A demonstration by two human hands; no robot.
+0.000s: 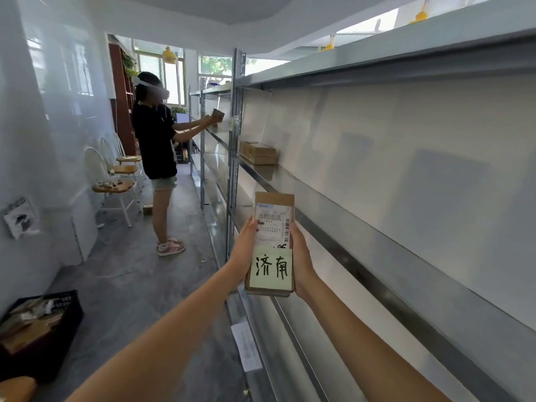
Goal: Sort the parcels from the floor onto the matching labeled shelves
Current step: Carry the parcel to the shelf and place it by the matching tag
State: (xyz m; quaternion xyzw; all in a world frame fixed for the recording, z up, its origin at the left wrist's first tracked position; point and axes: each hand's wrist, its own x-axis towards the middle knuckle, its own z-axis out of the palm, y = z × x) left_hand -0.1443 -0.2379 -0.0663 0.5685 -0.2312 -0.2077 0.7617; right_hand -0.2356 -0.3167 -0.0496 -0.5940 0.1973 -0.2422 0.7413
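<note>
Flat brown cardboard parcel (272,245) with a yellow handwritten note is clamped upright between left hand (246,250) and right hand (301,256) beside the grey metal shelving (377,216); best read the note, find the matching shelf label, then slide it in flat.

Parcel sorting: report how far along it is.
Done: a few cardboard parcels already sit on the metal shelf. In hand: the left hand and right hand hold a parcel with a yellow note, not yet shelved. Left: the black crate on the floor holds more.
</note>
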